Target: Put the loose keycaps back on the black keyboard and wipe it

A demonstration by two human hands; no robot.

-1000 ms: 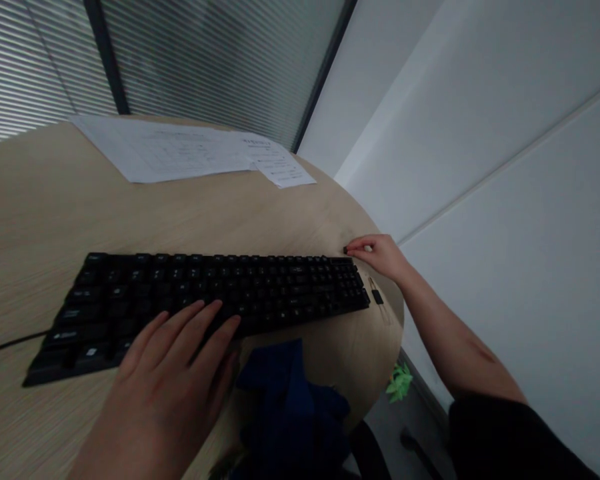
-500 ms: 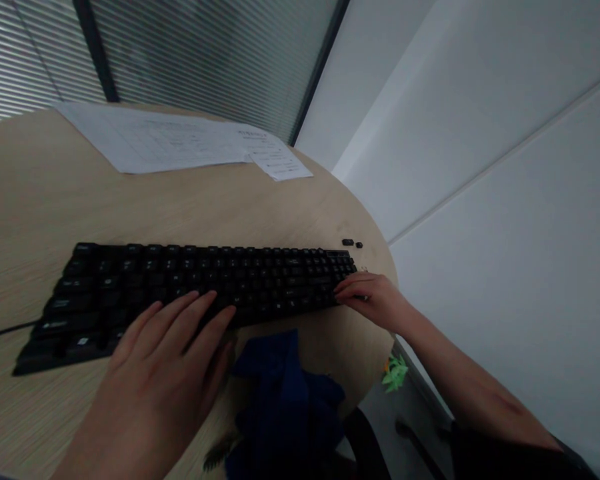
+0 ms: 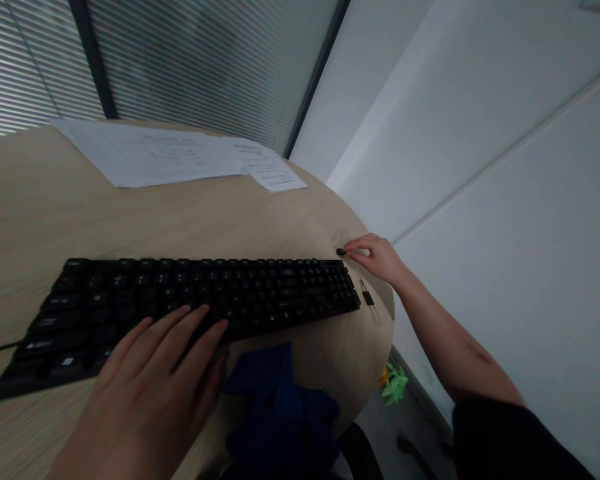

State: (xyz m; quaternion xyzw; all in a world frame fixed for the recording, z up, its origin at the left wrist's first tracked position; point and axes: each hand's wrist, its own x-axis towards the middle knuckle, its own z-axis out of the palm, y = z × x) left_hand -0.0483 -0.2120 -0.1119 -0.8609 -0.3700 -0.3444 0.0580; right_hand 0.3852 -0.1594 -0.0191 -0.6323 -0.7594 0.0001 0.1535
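A black keyboard point(image 3: 200, 297) lies across the wooden table, a few keys seeming absent from its right end. My left hand point(image 3: 150, 393) rests on its near edge, fingers stretched out over the lower keys and the thumb lower down. Beyond the keyboard's far right corner, my right hand point(image 3: 373, 257) pinches at a small black keycap point(image 3: 341, 252) on the tabletop. A second small cap seen earlier is out of sight, perhaps behind these fingers. Beside the keyboard's right end lies a keycap puller point(image 3: 368, 298) with a black middle and thin wire loops.
Printed sheets of paper point(image 3: 180, 157) lie at the table's far side by the blinds. A crumpled dark blue cloth point(image 3: 280, 407) is at the near edge. The white wall point(image 3: 505, 220) stands close on the right. Something bright green point(image 3: 395, 385) is low down past the table edge.
My right hand has moved from the keyboard's right end up to the small keycap, uncovering the keycap puller. My left hand stays on the keyboard. The view has shifted slightly.
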